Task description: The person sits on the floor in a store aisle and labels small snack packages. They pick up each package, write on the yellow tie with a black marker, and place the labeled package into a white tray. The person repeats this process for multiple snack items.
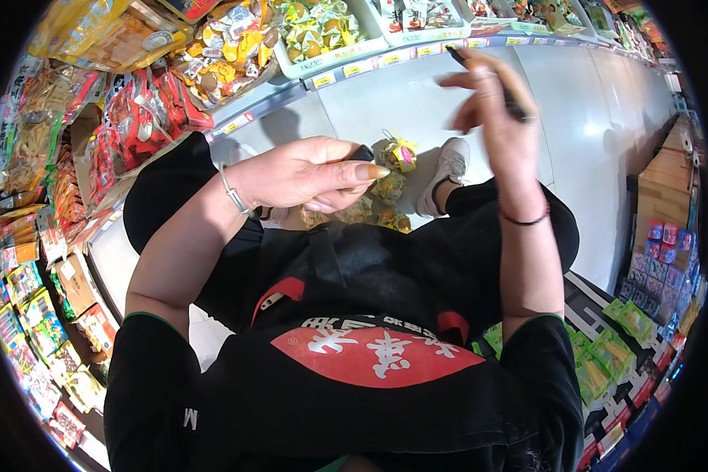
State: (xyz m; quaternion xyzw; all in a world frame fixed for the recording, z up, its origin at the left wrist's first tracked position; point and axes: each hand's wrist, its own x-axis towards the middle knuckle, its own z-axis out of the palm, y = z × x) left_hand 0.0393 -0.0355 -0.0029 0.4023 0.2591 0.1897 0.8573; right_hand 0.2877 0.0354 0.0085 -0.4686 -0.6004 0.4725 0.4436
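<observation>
My left hand [307, 177] is closed around a small black object [363, 154], perhaps a pen cap, whose end shows beside the thumb. Slightly blurred, my right hand [492, 97] holds a slim black pen or marker [512, 101], its tip pointing at the shelf front. The two hands are apart. On the floor beyond and below them, between my feet, lie several small round food packs in clear and yellow wrapping, among them one pack [401, 154] with a pink label and another [389, 187] just nearer. My left forearm and hand partly hide the nearest packs.
A shelf edge [383, 59] with price tags runs across the front, carrying bins of wrapped snacks [321, 29]. Red snack bags [144, 118] hang over the left shelf. Grey tiled floor [584, 100] extends right, toward wooden crates [664, 194]. Green packs [607, 360] sit at lower right.
</observation>
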